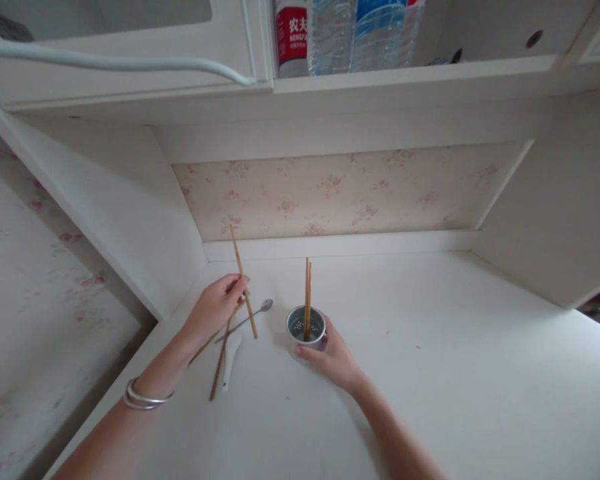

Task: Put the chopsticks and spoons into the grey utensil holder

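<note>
Between the closed fingers of my left hand (223, 300) is a wooden chopstick (251, 316), tilted and raised over the white tabletop. Under that hand lie more chopsticks (220, 363), a metal spoon (266, 305) with a long thin handle, and a white spoon (231, 353), partly crossing one another. My right hand (333, 353) is wrapped round the right side of a metal utensil holder (291, 327) with holes in its bottom. A pair of chopsticks (308, 287) stands upright inside the holder. Some of my right fingers are hidden behind it.
White tabletop (445, 380) spreads under the things, with a few tiny specks on it. Low overhead hangs a cabinet shelf (405, 93) bearing plastic bottles (330, 37). A white side panel (115, 200) closes the left, another panel (550, 213) the right. A white cable (130, 63) crosses the upper left.
</note>
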The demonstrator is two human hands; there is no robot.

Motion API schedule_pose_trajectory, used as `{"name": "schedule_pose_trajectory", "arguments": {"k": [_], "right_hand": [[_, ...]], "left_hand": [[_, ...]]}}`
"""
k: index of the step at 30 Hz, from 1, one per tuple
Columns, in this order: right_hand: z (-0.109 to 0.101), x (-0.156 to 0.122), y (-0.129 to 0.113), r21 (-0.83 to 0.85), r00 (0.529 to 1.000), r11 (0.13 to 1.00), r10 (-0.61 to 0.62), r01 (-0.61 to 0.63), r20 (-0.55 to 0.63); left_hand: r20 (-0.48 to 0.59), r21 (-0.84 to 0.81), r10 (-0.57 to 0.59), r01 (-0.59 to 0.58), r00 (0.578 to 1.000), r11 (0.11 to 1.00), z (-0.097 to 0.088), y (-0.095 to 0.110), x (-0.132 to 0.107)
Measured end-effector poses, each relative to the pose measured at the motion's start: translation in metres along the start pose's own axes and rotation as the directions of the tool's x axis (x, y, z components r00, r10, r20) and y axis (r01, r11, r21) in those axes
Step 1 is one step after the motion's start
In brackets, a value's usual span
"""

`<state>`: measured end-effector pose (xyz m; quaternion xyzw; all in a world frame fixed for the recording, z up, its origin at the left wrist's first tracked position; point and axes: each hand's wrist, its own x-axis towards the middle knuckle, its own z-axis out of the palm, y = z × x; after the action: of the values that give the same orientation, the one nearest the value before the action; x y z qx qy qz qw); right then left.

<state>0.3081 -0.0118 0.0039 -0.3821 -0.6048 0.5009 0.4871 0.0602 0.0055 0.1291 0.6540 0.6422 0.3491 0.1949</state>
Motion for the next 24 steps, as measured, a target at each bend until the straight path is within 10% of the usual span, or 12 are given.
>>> {"name": "schedule_pose_trajectory", "arguments": {"k": [7, 24], "right_hand": [[0.000, 0.000, -0.002, -0.004, 1.000, 1.000, -0.004, 0.004, 0.011], [-0.002, 0.000, -0.007, -0.074, 1.000, 0.997, -0.009, 0.009, 0.004]], "left_hand": [[-0.096, -0.328, 0.149, -0.172, 0.984, 0.929, 0.036, 0.060, 0.010], [-0.004, -0.131, 0.227, -0.226, 0.974, 0.965, 0.116, 0.017, -0.005]]}}
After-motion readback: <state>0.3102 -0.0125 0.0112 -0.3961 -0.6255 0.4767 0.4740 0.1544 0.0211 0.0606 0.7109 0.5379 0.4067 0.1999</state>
